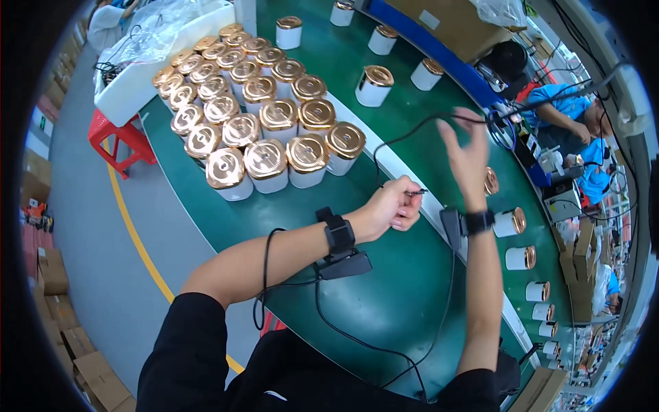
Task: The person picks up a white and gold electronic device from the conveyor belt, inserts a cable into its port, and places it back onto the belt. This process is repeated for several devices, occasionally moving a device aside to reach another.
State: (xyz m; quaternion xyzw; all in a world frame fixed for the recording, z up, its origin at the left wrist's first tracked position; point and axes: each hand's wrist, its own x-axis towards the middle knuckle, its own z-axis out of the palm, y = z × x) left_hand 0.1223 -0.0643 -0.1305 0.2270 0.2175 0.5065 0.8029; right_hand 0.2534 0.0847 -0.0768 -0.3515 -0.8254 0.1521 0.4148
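Thin, curved black cable (408, 136) in pinching left hand (391, 209); right hand (469, 156) blurred, grip unclear.

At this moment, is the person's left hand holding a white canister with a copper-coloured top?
No, the left hand pinches a slim black cable end, and the white canisters stand apart from it.

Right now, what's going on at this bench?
A person's left hand pinches a black cable; the blurred right hand is raised beside it, its grip unclear. White containers with copper-coloured lids stand packed together on the green table, ahead and to the left. More containers are spaced out beyond the white strip.
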